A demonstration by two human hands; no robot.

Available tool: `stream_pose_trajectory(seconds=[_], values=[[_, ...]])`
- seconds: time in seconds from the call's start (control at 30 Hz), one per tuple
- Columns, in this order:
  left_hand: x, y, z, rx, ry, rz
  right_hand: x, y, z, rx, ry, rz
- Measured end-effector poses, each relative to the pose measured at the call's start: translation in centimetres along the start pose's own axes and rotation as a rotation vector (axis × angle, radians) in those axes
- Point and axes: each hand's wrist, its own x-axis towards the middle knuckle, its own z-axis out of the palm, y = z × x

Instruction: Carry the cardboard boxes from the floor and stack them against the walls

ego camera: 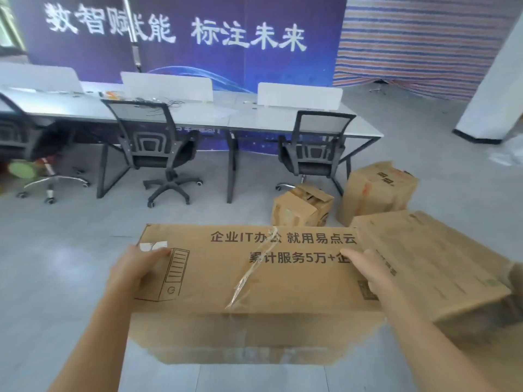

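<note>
A large printed cardboard box (254, 275) with loose tape on its top fills the lower middle of the head view. My left hand (135, 267) lies on its top left corner, fingers stretched along the top. My right hand (365, 267) rests on the top at the right end, fingers straight, where a second box (430, 264) butts against it. Two more boxes stand on the floor behind: a small torn one (301, 206) and a taller one (379, 190).
A long white desk (198, 114) with dividers and black office chairs (158, 148) runs across the back, in front of a blue banner wall (184, 38). A white pillar (492, 94) stands at the right. Grey floor (70, 250) spreads to the left.
</note>
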Motion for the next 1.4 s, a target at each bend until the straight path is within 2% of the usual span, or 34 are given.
stream_pose_trajectory(seconds=[0.23, 0.43, 0.57, 0.83, 1.07, 1.4], values=[[-0.2, -4.8, -4.8, -0.052, 0.247, -0.280, 7.9, -8.3, 9.2, -0.194, -0.316, -0.187], [-4.8, -4.5, -7.1, -0.208, 0.575, -0.371, 10.5, -15.1, 17.1, -0.349, -0.500, -0.375], [-7.3, -6.7, -10.1, -0.256, 0.771, -0.472, 9.0, -19.6, 22.5, -0.368, -0.627, -0.519], [-12.8, -10.6, -17.6, -0.265, 1.040, -0.596, 0.5, -26.2, 33.2, -0.395, -0.855, -0.738], [-13.4, -17.4, -24.7, -0.284, 1.144, -0.749, -6.8, -29.1, 43.6, -0.425, -1.018, -0.819], [-6.3, -22.7, -35.8, -0.275, 1.105, -0.825, -11.5, -32.9, 57.1, -0.445, -1.040, -0.788]])
